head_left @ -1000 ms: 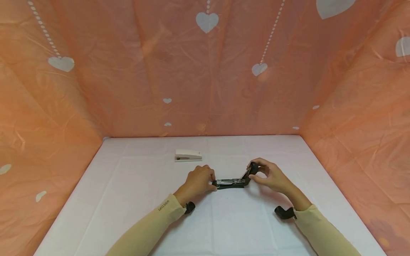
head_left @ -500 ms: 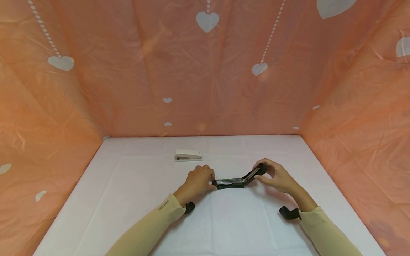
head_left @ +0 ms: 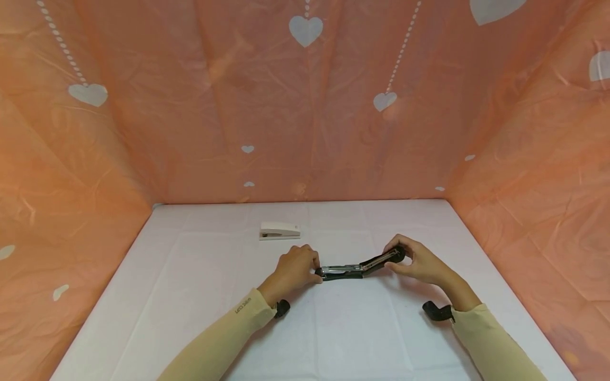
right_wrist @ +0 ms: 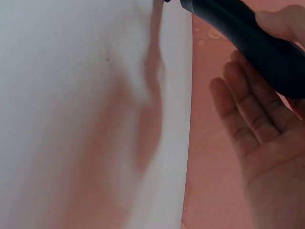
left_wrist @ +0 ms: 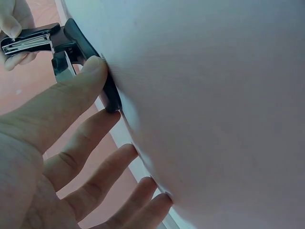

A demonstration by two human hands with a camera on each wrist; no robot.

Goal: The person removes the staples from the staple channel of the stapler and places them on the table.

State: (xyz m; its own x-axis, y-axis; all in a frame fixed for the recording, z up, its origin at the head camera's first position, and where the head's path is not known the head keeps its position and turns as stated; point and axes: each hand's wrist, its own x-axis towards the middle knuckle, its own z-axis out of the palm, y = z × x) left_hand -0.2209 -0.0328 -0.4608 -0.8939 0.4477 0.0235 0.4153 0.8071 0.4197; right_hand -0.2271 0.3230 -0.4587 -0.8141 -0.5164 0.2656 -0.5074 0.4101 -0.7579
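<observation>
A black stapler (head_left: 340, 275) lies unfolded on the white table, its metal staple channel exposed. My left hand (head_left: 296, 266) pinches the left end of its base; in the left wrist view the thumb (left_wrist: 90, 71) lies on the base, one finger touches its tip and the other fingertips rest on the tabletop. My right hand (head_left: 419, 262) holds the raised top arm (right_wrist: 238, 33) by its outer end between thumb and fingers. That arm slopes up to the right from the hinge, clear of the table at its far end.
Behind my left hand a white stapler (head_left: 279, 230) sits closed on the white-covered table (head_left: 205, 254). An orange curtain with pale hearts (head_left: 305, 132) rises at the table's back and sides. Black wrist cameras (head_left: 437, 311) hang below both cuffs.
My right hand has moved right, swinging the stapler's top arm farther back and lower, so the stapler is opened wider. The left hand and the base have stayed in place.
</observation>
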